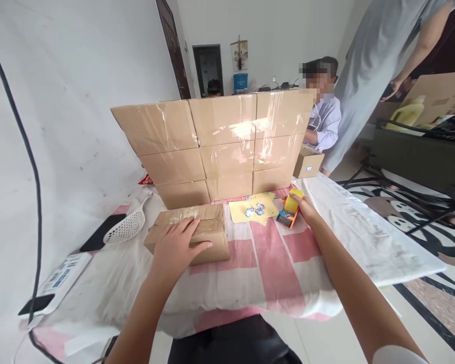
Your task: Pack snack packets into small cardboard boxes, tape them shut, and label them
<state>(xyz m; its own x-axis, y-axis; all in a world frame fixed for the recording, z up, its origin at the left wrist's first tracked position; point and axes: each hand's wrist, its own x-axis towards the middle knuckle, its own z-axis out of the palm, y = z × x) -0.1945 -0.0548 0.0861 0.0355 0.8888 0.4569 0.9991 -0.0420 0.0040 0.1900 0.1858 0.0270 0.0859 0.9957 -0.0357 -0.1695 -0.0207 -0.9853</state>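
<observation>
Cardboard box (197,233), taped across the top w/ clear tape, lay flat on the table (273,268) toward its left-centre, on the pink-and-white cloth (280,253). Left hand (176,247) rested palm-down on the box's near right part, fingers spread & flat, pressing rather than gripping; nothing closed in it. Right hand (305,208) was out toward the far right part of the table, fingers curled round a tape dispenser (289,210), yellow on top w/ orange & dark body; the dispenser touched the cloth, well apart from the box. Btwn the box & dispenser, just beside the dispenser's left, lay a yellowish sheet (255,208) w/ small blue-white stickers (255,209) on it. Along the far edge stood a wall of stacked boxes (220,144), three rows high, fronts shiny w/ tape; the flat box lay just in front of its lowest row. Near the left edge: a white slotted scoop (128,226) just left of the box, a dark flat thing (100,233) under/beside it, & at the near left corner a white pack w/ blue print (62,278). Small box (308,163) sat at the far right corner. Behind it a seated person (324,124) in a pale shirt; a 2nd person in grey (367,65) stood further right.
</observation>
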